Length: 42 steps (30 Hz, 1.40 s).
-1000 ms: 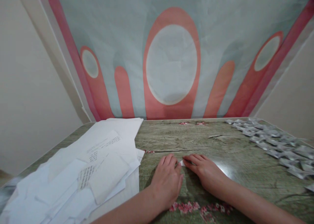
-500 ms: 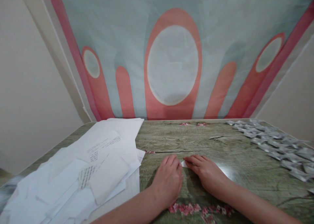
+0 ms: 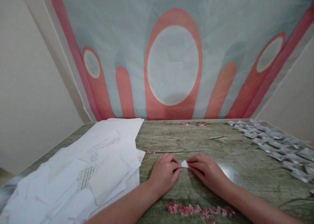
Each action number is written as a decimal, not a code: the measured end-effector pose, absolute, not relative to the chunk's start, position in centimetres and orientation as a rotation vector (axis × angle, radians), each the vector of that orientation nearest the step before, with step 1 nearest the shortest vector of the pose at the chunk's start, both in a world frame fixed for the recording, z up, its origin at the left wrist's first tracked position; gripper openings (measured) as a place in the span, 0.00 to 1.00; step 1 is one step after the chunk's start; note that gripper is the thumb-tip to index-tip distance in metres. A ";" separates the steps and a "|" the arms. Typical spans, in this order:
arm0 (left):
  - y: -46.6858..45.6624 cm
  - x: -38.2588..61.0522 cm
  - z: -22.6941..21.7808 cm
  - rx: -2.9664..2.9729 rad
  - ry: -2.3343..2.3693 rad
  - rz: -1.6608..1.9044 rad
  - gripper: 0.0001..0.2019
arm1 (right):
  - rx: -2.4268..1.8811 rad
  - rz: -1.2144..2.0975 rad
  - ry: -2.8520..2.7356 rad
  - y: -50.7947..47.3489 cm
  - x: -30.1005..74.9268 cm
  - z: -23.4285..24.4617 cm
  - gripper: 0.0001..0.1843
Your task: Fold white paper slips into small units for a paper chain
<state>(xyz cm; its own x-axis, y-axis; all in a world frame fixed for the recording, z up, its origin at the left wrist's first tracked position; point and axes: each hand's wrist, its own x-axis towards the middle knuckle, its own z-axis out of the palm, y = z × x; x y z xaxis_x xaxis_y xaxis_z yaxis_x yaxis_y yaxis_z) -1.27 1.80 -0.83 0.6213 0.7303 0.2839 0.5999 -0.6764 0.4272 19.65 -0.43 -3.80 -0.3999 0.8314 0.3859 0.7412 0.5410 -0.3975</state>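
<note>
Between my two hands is a small white piece of folded paper (image 3: 184, 164), its pointed top facing away from me. My left hand (image 3: 165, 171) pinches its left end between thumb and fingers. On the opposite end, my right hand (image 3: 205, 170) has its fingers closed on the paper too. Both hands rest low over the wood-patterned table (image 3: 171, 135). Most of the paper's ends are covered by my fingertips.
A wide heap of white paper sheets (image 3: 115, 168), some printed, covers the table's left side. Along the right edge lie several rows of folded grey-white paper pieces (image 3: 272, 140). Behind the table hangs a patterned backdrop (image 3: 171, 63) in grey-green and coral.
My left hand has turned and shifted slightly, its thumb now showing against the paper. More of the folded paper shows between my hands, and the right hand has moved a little to the right.
</note>
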 end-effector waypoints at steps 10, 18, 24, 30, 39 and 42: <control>1.9 -1.3 -0.8 2.488 1.072 0.659 0.08 | -1.208 0.029 -2.340 -0.4 19.5 -3.4 0.12; 2.1 -1.3 -1.1 2.533 0.879 0.625 0.18 | -1.160 0.035 -2.366 -0.4 19.4 -3.4 0.12; 2.0 -1.2 -0.7 2.557 0.877 0.573 0.14 | -1.127 0.162 -2.315 -0.4 19.4 -3.4 0.11; 1.6 -1.1 -0.4 2.420 0.893 0.711 0.14 | -1.194 0.373 -2.134 -0.9 19.0 -3.3 0.10; 1.6 -0.8 -0.3 2.197 0.831 0.941 0.14 | -1.231 0.872 -1.731 -1.4 18.2 -2.7 0.12; 1.6 -0.8 -0.3 2.181 0.813 0.940 0.13 | -1.197 0.937 -1.677 -1.4 18.1 -2.5 0.12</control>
<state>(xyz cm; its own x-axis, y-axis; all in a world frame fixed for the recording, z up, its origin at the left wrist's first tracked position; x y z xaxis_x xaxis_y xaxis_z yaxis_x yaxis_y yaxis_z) -0.79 1.56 -0.28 0.5572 0.7295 0.3967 0.2878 -0.6177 0.7318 18.15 -1.41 -2.55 -0.1801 0.9606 0.2117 0.3231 0.2610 -0.9097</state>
